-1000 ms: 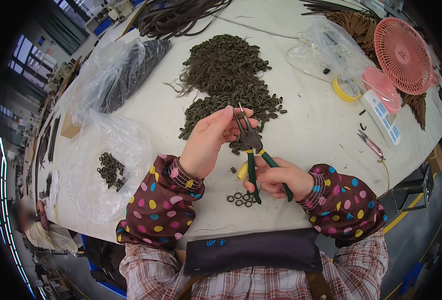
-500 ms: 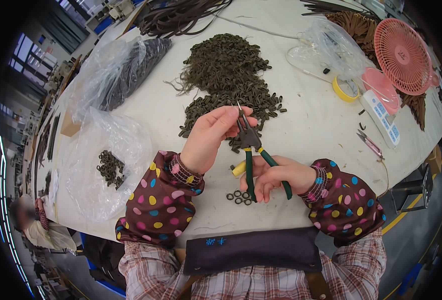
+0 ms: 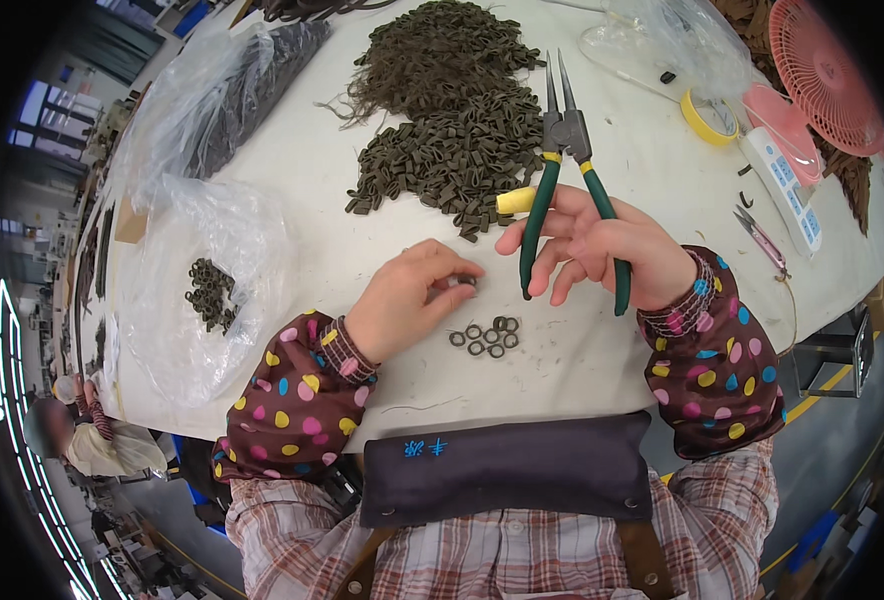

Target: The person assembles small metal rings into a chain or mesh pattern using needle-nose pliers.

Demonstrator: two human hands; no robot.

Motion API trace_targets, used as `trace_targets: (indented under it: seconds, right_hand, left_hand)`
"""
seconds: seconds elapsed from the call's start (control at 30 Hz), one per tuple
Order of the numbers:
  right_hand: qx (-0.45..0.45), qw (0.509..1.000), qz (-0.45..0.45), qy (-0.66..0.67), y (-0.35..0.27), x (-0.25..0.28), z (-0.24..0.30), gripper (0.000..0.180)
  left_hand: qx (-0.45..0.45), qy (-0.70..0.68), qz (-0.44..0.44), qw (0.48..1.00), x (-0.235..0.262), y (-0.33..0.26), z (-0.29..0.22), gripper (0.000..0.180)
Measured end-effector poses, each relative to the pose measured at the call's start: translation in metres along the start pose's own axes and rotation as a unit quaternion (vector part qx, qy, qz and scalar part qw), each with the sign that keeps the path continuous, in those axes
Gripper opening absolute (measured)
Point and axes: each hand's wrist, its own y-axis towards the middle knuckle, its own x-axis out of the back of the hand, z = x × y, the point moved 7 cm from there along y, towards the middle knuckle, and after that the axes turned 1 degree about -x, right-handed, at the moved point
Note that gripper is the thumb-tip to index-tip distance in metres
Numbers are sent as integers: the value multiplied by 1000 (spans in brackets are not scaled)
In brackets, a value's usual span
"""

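Note:
My right hand point(image 3: 612, 245) holds long-nosed pliers point(image 3: 566, 132) with dark green handles, tips up and slightly apart, nothing between them. Yellow wrapping point(image 3: 516, 201) covers one of its fingertips. My left hand point(image 3: 407, 297) is lower down, thumb and forefinger pinched on a small dark ring point(image 3: 466, 281) that the fingers partly hide. Just below that pinch, several small dark rings point(image 3: 477, 348) lie in a loose group on the white table point(image 3: 562, 385). Beyond both hands spreads a big heap of dark olive fabric loops point(image 3: 442, 150), some with frayed threads.
Left on the table sits a clear plastic bag point(image 3: 167, 340) with a clump of dark rings point(image 3: 212, 295); a wrapped dark bundle point(image 3: 252, 100) lies behind. At right are yellow tape point(image 3: 697, 122), a white power strip point(image 3: 782, 190), snips point(image 3: 759, 238) and a pink fan point(image 3: 827, 75).
My left hand has left the plier tips and come down beside the loose rings with a ring. The pliers have risen to the right in my right hand. The ring group looks larger.

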Motion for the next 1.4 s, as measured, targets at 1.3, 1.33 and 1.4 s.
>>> trace_targets:
  seconds: [1.3,1.33,1.4]
  right_hand:
    - [-146,969,185,80,0,-48,-48,56]
    - [-144,968,189,81,0,-49,-48,55]
    - [-142,966,197,88,0,-49,-49,55]
  left_hand:
    - [92,-639,-4,764,19,54,14,21]
    - [97,-629,-6,771,19,54,13,23]
    - [91,-625,-11,775,18,54,14,24]
